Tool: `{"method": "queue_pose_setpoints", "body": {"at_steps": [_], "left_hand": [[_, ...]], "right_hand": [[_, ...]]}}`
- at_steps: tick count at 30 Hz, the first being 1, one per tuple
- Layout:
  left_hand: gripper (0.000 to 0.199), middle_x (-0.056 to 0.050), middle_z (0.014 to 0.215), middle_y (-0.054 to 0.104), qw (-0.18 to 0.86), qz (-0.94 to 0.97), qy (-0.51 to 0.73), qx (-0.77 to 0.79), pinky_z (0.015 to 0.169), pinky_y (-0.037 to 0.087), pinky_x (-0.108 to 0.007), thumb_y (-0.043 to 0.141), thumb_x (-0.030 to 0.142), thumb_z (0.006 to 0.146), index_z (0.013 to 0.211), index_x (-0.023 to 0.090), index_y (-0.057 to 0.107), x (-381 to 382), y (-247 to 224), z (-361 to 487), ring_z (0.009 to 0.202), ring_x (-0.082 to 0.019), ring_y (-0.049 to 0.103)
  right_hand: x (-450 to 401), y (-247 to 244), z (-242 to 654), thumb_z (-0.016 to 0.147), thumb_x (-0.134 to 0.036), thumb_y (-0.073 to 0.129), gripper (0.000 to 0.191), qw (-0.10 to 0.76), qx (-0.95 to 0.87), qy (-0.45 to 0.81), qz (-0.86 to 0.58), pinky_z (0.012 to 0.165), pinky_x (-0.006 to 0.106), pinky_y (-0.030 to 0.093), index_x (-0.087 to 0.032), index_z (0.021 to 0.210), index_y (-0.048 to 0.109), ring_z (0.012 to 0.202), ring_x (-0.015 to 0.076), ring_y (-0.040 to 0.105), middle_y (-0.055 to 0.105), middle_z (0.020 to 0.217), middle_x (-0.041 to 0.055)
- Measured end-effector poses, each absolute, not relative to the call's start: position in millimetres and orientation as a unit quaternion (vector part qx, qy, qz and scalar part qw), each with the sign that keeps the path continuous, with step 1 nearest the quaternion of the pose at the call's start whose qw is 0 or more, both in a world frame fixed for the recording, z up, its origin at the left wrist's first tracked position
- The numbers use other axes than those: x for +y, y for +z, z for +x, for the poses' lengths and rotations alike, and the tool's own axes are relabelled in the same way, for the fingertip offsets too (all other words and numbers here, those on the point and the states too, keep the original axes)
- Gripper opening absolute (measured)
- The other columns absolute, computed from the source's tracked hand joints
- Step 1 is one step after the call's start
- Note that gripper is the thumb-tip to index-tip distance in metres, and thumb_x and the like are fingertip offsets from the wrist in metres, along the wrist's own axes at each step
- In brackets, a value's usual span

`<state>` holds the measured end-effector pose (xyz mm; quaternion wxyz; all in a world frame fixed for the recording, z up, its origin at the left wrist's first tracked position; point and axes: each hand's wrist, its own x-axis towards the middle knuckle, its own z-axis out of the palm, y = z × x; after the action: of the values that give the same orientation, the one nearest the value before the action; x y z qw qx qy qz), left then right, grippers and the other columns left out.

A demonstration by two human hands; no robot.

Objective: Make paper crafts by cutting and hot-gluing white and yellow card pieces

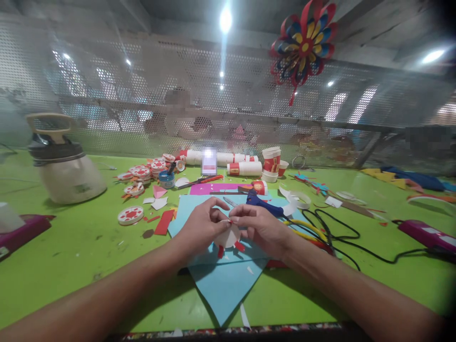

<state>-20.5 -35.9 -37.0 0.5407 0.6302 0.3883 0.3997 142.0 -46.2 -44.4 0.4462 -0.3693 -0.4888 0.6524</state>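
Note:
In the head view, my left hand (204, 225) and my right hand (261, 229) meet over a light blue paper sheet (223, 289). Between them is a small white round paper piece (228, 237) with red paper tabs sticking out at its lower edge. My left thumb and fingers grip its upper left side. My right thumb and index finger pinch at its top edge, near a tiny red bit. The fingers partly cover the piece. Just beyond my right hand lies a blue glue gun (265, 205).
Scissors (203, 180), a blue glue jar (166, 179) and paper cups (244, 168) stand farther back. Left are a decorated white disc (130, 215), red paper (165, 222) and a large flask (66, 166). Black cable (384, 261) runs right to a purple power strip (427, 237).

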Motion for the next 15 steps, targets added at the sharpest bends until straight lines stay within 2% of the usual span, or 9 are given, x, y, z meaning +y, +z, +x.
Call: {"method": "queue_pose_setpoints", "body": {"at_steps": [3,6,9,12,15], "left_hand": [[0.032,0.005,0.056,0.056,0.551,0.618,0.392,0.4,0.049,0.039,-0.023,0.064,0.02,0.062,0.09,0.018,0.049,-35,-36,-23,0.051,-0.013,0.056],[0.032,0.005,0.056,0.055,0.561,0.604,0.382,0.417,0.048,0.037,-0.022,0.063,0.015,0.061,0.09,0.017,0.05,-32,-37,-24,0.051,-0.013,0.055],[0.032,0.005,0.055,0.054,0.577,0.598,0.374,0.412,0.048,0.037,-0.022,0.063,0.013,0.06,0.09,0.017,0.05,-28,-41,-25,0.05,-0.012,0.053],[0.035,0.003,0.06,0.057,0.6,0.597,0.376,0.377,0.051,0.039,-0.023,0.064,0.013,0.061,0.092,0.017,0.051,-26,-44,-26,0.053,-0.013,0.056],[0.033,0.001,0.067,0.059,0.646,0.582,0.366,0.331,0.054,0.042,-0.026,0.064,0.017,0.065,0.097,0.018,0.052,-28,-39,-29,0.056,-0.016,0.059]], "right_hand": [[-48,-38,143,0.075,-0.027,0.066,0.013,0.46,-0.551,0.572,-0.398,0.062,0.026,0.042,-0.015,0.08,0.063,0.065,0.0114,0.052,0.057,0.072,0.0],[-55,-29,142,0.08,-0.025,0.059,0.013,0.473,-0.687,0.355,-0.422,0.071,0.032,0.045,-0.017,0.089,0.063,0.079,0.0165,0.054,0.059,0.085,0.0041],[-61,-27,140,0.08,-0.016,0.058,0.017,0.427,-0.806,0.162,-0.376,0.081,0.035,0.044,-0.016,0.096,0.063,0.091,0.0202,0.053,0.058,0.096,0.0079],[-62,-31,137,0.08,-0.01,0.057,0.018,0.389,-0.844,0.114,-0.351,0.079,0.034,0.045,-0.015,0.097,0.062,0.088,0.0196,0.055,0.059,0.092,0.0085],[-61,-34,136,0.08,-0.007,0.056,0.017,0.398,-0.842,0.11,-0.347,0.074,0.032,0.047,-0.015,0.093,0.062,0.082,0.0181,0.056,0.059,0.089,0.0076]]}}
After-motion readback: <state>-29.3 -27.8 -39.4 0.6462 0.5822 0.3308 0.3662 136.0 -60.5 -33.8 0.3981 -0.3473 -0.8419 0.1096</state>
